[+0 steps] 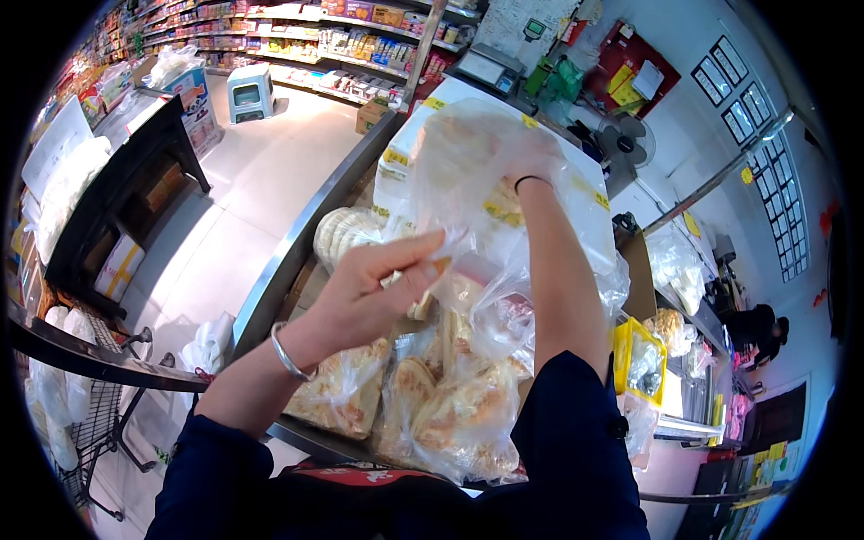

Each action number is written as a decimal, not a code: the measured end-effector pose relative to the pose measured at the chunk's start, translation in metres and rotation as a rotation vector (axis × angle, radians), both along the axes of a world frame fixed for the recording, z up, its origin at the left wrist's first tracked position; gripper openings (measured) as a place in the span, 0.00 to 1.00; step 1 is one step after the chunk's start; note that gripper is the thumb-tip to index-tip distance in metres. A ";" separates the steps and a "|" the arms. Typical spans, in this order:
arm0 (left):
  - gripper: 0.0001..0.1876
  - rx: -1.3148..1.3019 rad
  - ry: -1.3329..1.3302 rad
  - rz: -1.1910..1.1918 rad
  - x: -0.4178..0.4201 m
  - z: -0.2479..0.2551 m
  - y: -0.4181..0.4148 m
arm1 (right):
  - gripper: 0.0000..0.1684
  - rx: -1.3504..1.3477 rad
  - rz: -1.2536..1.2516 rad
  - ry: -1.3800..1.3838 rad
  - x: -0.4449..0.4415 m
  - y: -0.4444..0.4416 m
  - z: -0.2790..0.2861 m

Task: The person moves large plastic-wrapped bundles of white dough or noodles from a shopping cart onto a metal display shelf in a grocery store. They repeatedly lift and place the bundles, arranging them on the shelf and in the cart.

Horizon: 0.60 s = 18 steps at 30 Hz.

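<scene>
My left hand (pixel 378 290), with a silver bangle at the wrist, pinches the gathered edge of a clear plastic bag (pixel 439 182) between thumb and fingers. Through the plastic a pale, flat item shows, perhaps flatbread. My right hand (pixel 533 155), a dark band at its wrist, is inside or behind the film; its fingers are blurred and what they grip cannot be told. Under the bag stands a white foam box (pixel 580 229) with yellow tape. Nearer to me lie bagged browned flatbreads (pixel 466 418) and, left of the box, a bag of round white pieces (pixel 344 233).
A metal counter rim (pixel 283 260) runs along the left. A scale (pixel 482 67) stands beyond the foam box. At right is a yellow basket (pixel 640 361) with bagged goods. A stool (pixel 250 93) and a shopping cart (pixel 94 412) stand at left; a person (pixel 752 331) is far right.
</scene>
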<state>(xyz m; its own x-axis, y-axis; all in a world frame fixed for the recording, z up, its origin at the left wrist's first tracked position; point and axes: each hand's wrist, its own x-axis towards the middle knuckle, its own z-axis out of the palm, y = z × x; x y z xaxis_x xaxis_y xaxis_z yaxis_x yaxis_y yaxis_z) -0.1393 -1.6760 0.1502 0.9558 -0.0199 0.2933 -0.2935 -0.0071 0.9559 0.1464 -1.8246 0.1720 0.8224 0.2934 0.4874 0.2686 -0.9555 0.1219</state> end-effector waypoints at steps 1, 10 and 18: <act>0.19 -0.028 0.011 -0.035 -0.004 -0.005 0.001 | 0.16 -0.042 -0.019 0.087 0.005 0.000 0.002; 0.15 -0.239 -0.034 -0.044 -0.024 -0.022 0.002 | 0.15 0.135 0.165 0.185 0.064 -0.017 -0.036; 0.18 -0.222 0.057 0.149 -0.043 0.007 0.021 | 0.14 -0.082 0.382 0.069 -0.037 -0.032 -0.016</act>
